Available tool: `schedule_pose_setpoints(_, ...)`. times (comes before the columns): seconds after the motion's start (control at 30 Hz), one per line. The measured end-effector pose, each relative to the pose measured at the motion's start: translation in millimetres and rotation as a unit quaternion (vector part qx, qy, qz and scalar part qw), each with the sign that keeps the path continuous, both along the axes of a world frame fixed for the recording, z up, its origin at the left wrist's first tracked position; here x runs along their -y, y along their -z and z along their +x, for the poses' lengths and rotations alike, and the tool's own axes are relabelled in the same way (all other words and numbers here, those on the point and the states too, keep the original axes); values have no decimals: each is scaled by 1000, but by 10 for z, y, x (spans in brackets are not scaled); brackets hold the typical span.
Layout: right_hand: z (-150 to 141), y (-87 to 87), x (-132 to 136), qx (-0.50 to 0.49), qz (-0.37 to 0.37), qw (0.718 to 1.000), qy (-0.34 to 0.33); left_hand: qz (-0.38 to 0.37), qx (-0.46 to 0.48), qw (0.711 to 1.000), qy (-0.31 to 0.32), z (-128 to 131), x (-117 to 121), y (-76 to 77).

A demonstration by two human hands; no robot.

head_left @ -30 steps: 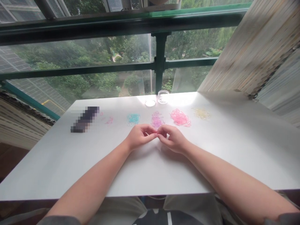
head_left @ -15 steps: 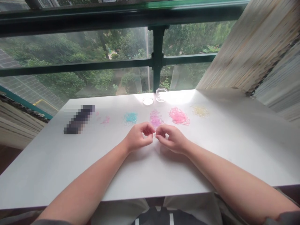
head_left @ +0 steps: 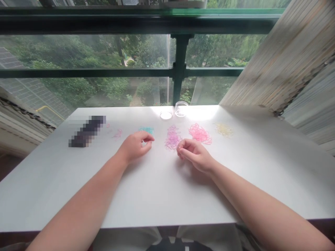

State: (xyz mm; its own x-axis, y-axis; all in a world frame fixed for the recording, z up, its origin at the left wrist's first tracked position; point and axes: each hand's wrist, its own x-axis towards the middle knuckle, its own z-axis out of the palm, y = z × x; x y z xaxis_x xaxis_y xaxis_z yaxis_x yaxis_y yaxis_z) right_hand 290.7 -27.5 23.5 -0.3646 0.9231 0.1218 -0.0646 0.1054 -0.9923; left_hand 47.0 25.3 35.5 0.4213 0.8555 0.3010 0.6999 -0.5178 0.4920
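Observation:
My left hand (head_left: 137, 145) hovers over the table just in front of the turquoise pile of small rubber bands (head_left: 146, 130), partly covering it. Its fingers are loosely curved, with a narrow gap between thumb and forefinger and nothing visible in it. My right hand (head_left: 193, 153) pinches a tiny pale bit, apparently a small rubber band (head_left: 179, 148), between thumb and fingertips; most of it is hidden. Right beside those fingertips lies the purple pile of rubber bands (head_left: 172, 137). The pink pile of rubber bands (head_left: 200, 133) spreads just beyond my right hand.
On the white table (head_left: 157, 195) a pale yellow pile of bands (head_left: 223, 129) lies to the right. A few loose pink bands (head_left: 118, 133) are at left, near a pixelated dark object (head_left: 87, 131). A clear round container (head_left: 181, 109) and a clear lid (head_left: 166, 115) stand by the window.
My hands were together over the purple pile; the left has moved away leftward to the turquoise pile. The right has shifted slightly right, still pinching. The camera view has tilted a little.

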Motion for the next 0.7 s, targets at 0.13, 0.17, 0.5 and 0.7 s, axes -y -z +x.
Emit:
schedule_pose_setpoints(0.13,29,14,-13,-31,-21,999,-16,-3,-81,984,-158,-376,-225,-45)
schedule_pose_setpoints(0.17,35,14,-16,-38,-24,999,-18,-9,-101,977,-190,-470,-273,-60)
schedule_pose_setpoints(0.5,26,-17,-17,-67,-51,996,-13,-73,-185,921,-336,-800,-404,-137)
schedule_pose_setpoints(0.7,12,-15,-21,-41,-48,998,17,-90,-180,911,-359,-782,-404,-127)
